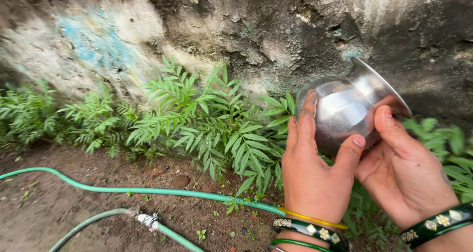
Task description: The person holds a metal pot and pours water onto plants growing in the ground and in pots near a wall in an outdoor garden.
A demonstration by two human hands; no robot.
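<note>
— Outdoors, by the look: bare, damp brown soil [44, 212] below and a rough, weathered plaster wall [256, 25] behind, grey and pitted, smeared with faded blue paint at the left. And the grip?

— Both hands clamped on a small, round-bellied polished steel pot [340, 111] with a flared rim, held up in front of the wall at right of view and tipped so the mouth points up and to the right. Left hand [315, 175] wrapped round the belly, fingers up the near side, thumb across the lower front. Right hand [401, 175] cupped under the neck, thumb pressed just below the rim.

— Surfaces and shapes?

— Mirror-bright metal, blurred reflections on the belly. Dirt on the fingertips. Dark green bangles [310, 230] with small gold studs on both wrists, plus a thin yellow one on the left.

— Around the hands?

— Low green plants with narrow, feathery leaves [207, 119] in a row along the foot of the wall, directly under the pot. Thin green garden hose [123, 189] curving across the soil from the left edge toward the left wrist; a second length nearer the camera, joined with a white wrapped coupling [148, 218].

— Anything hidden?

— Inside of the pot turned away, contents impossible to tell. Forearms cut off by the bottom edge. Hose ends out of view.
</note>
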